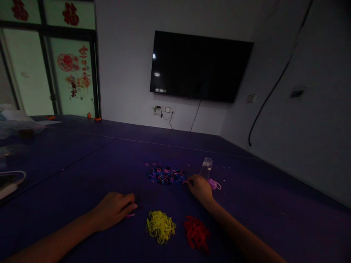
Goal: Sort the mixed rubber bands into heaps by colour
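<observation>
My right hand [200, 188] reaches to the right edge of a loose pile of dark blue, purple and pink rubber bands [166, 176]. Its fingers are pinched together, with a bit of pink band showing at the tips. My left hand [116, 209] rests low over the table, its fingers loosely bent and apart. A pink rubber band [130, 215] lies just beside the left thumb and fingertips. Between my forearms are a heap of yellow rubber bands [161, 226] and a heap of red rubber bands [196, 233].
A clear bottle [206, 168] stands just behind my right hand, with a purple ringed piece [214, 184] beside it. On the dark table [90, 160], plastic bags [19, 120] and a white-edged device [9, 188] sit far left. A television [200, 67] hangs on the wall.
</observation>
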Demonstrator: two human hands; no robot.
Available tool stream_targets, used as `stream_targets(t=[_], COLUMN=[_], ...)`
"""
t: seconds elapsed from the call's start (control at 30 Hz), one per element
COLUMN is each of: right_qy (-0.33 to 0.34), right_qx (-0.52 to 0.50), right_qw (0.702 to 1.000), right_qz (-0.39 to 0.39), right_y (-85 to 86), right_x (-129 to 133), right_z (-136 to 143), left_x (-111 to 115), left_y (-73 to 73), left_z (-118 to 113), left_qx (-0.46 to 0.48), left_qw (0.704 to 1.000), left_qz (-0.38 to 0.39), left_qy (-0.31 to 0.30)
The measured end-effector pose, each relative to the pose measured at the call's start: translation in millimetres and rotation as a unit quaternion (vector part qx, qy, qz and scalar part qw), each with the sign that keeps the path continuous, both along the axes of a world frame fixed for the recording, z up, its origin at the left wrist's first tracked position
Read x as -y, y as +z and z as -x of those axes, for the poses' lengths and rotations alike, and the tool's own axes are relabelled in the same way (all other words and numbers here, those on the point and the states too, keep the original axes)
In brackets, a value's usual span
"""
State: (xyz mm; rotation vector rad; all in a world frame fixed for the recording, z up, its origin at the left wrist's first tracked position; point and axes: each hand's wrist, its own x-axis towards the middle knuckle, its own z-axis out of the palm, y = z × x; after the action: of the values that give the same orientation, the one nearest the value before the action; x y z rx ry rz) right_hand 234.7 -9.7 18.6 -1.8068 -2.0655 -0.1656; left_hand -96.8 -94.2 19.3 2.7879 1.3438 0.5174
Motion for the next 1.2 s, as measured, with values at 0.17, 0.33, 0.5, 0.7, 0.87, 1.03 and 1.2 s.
stream_targets(t=[0.17, 0.33, 0.5, 0.7, 0.87, 1.03, 1.2], right_qy=[0.017, 0.037, 0.049, 0.069, 0.133, 0.162, 0.134], right_qx=[0.043, 0.001, -0.067, -0.116, -0.128, -0.123, -0.098], right_qw=[0.999, 0.999, 0.996, 0.990, 0.982, 0.978, 0.986], right_qz=[0.007, -0.023, -0.044, -0.039, -0.047, -0.038, -0.015], right_y=[-2.8, -11.8, -11.6, -8.7, -11.4, -13.3, -9.9], right_x=[-7, -11, -10, -9, -8, -7, -5], right_z=[3, 0, -2, 1, 1, -1, -3], left_x=[-1, -2, 0, -3, -3, 0, -1], left_y=[1.3, 1.7, 1.4, 0.5, -0.4, 0.6, 0.9], left_z=[1, 2, 0, 3, 4, 1, 1], left_qx=[-0.003, -0.002, -0.002, -0.001, -0.004, -0.003, 0.009], left_qw=[1.000, 1.000, 1.000, 0.999, 1.000, 1.000, 1.000], left_qz=[0.005, 0.016, 0.017, 0.029, 0.017, 0.002, -0.001], left_qy=[-0.002, -0.010, -0.003, -0.015, -0.006, -0.002, -0.002])
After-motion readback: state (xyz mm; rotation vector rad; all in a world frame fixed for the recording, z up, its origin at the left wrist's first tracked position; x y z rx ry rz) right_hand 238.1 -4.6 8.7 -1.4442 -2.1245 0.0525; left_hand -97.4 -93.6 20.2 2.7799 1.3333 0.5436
